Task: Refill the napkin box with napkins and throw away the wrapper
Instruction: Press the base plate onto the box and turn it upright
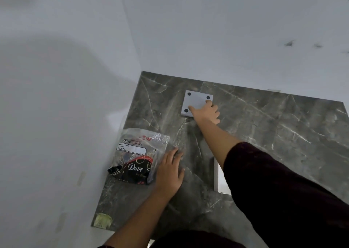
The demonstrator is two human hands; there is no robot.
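While the dark marble counter (264, 134) holds everything, the right hand (206, 112) reaches far with fingers spread on the white square box base (196, 101), unclasped, and the left hand (170, 172) lies flat, open, pinning the flattened Dove tissue wrapper (136, 157), so binning it seemingly comes next.

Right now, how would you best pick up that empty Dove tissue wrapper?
Pinch the wrapper at its clear right edge, coming from the right, where the left hand already rests on it. It lies flat and crumpled on the marble counter, close to the wall on its left.
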